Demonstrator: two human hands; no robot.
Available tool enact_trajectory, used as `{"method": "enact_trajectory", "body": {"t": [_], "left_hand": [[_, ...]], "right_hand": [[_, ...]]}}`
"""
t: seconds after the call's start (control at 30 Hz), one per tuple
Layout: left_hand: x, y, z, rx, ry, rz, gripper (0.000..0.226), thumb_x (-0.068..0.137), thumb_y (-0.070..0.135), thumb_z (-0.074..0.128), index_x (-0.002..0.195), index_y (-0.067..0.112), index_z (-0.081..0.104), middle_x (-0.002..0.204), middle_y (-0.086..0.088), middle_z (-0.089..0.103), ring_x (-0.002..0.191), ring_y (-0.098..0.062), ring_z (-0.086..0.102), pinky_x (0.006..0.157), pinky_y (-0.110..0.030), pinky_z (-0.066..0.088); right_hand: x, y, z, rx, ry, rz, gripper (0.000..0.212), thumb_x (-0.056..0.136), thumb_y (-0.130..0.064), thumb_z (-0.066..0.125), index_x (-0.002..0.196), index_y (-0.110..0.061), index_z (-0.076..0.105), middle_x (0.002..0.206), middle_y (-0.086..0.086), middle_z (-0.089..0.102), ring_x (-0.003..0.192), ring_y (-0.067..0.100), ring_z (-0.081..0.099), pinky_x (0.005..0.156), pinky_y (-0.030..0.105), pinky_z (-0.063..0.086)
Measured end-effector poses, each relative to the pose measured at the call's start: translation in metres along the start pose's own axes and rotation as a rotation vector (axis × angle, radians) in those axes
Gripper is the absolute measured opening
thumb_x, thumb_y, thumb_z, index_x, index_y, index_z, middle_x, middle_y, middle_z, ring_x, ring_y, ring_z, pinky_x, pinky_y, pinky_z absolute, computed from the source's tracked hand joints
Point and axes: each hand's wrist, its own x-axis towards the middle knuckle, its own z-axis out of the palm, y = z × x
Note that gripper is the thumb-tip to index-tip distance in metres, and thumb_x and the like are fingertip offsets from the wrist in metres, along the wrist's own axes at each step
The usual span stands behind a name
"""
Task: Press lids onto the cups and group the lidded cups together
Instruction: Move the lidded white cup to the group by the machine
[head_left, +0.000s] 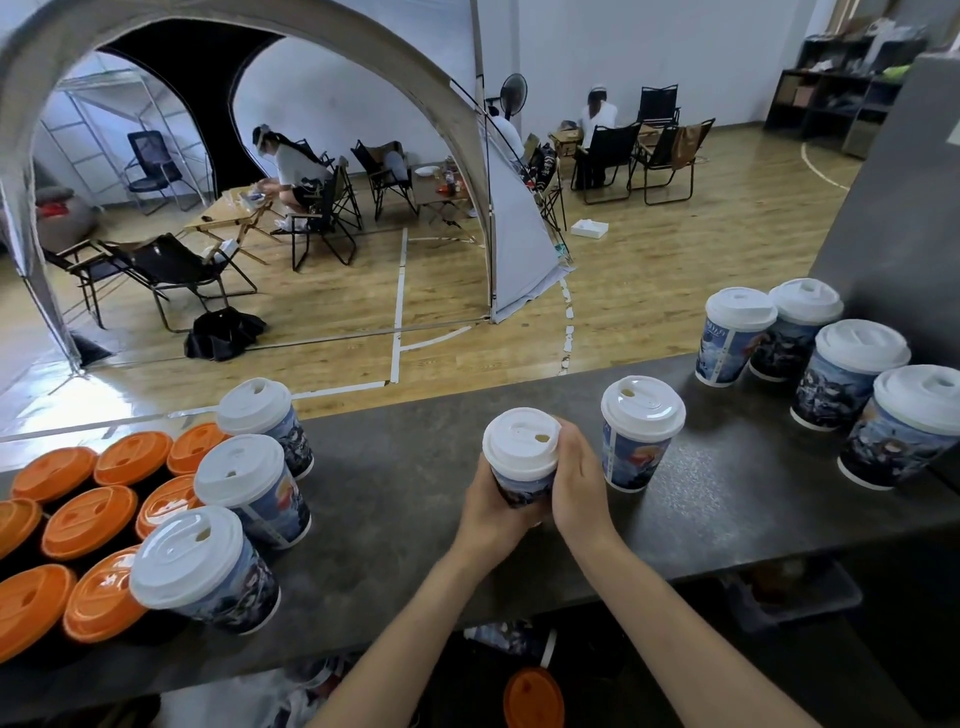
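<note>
At the middle of the dark counter (415, 499) both my hands hold one printed paper cup with a white lid (522, 441). My left hand (488, 512) wraps its left side and my right hand (579, 480) curls round its right side. Just to the right stands another lidded cup (641, 431). Several lidded cups (852, 364) are grouped at the far right. Three more lidded cups (249, 486) stand at the left.
Several cups with orange lids (88, 519) crowd the counter's left end. A grey wall panel (893, 223) rises at the right end. Beyond the counter are a wooden floor, a tent, folding chairs and seated people. An orange-lidded cup (532, 696) sits below the counter.
</note>
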Motion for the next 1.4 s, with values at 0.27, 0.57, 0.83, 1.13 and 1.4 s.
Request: {"method": "enact_trajectory", "body": {"t": [0.27,0.57,0.83,1.13,1.4], "left_hand": [[-0.014,0.005,0.013,0.001,0.112,0.079,0.076,0.073,0.006,0.091,0.138,0.018,0.053,0.130,0.016,0.065,0.120,0.008,0.060,0.096,-0.010,0.047],[-0.001,0.003,0.001,-0.060,-0.029,0.014,0.082,0.067,-0.004,0.089,0.133,0.025,0.049,0.130,0.010,0.066,0.118,0.004,0.064,0.093,-0.016,0.051],[-0.006,0.001,0.006,-0.015,0.058,0.104,0.080,0.077,0.006,0.090,0.142,0.014,0.045,0.138,0.008,0.061,0.129,-0.001,0.057,0.103,-0.013,0.044],[0.005,0.003,-0.006,-0.012,-0.058,0.063,0.089,0.067,0.022,0.095,0.143,0.016,0.050,0.136,0.009,0.065,0.128,-0.004,0.060,0.106,-0.022,0.049],[-0.013,0.004,0.016,0.005,0.145,0.115,0.080,0.075,0.016,0.092,0.142,0.019,0.048,0.136,0.015,0.061,0.126,0.005,0.057,0.101,-0.013,0.046]], "right_hand": [[0.001,0.002,0.000,0.032,-0.003,0.078,0.044,0.110,-0.038,0.031,0.125,-0.014,0.065,0.120,0.000,0.070,0.117,0.011,0.063,0.102,0.028,0.047],[0.011,-0.001,-0.011,-0.038,-0.091,0.033,0.033,0.109,-0.028,0.032,0.110,-0.023,0.065,0.110,-0.002,0.070,0.110,0.012,0.063,0.095,0.024,0.048],[0.009,0.003,-0.009,0.015,-0.082,0.151,0.045,0.105,-0.046,0.036,0.121,-0.017,0.067,0.120,0.000,0.070,0.117,0.011,0.063,0.108,0.039,0.047],[0.009,0.007,-0.013,-0.069,-0.115,0.045,0.038,0.104,-0.041,0.033,0.120,-0.025,0.063,0.121,0.000,0.067,0.119,0.011,0.060,0.108,0.037,0.046],[0.007,0.000,-0.008,-0.057,-0.052,0.090,0.036,0.108,-0.042,0.034,0.106,-0.020,0.063,0.114,0.004,0.065,0.114,0.015,0.060,0.105,0.037,0.045]]}}
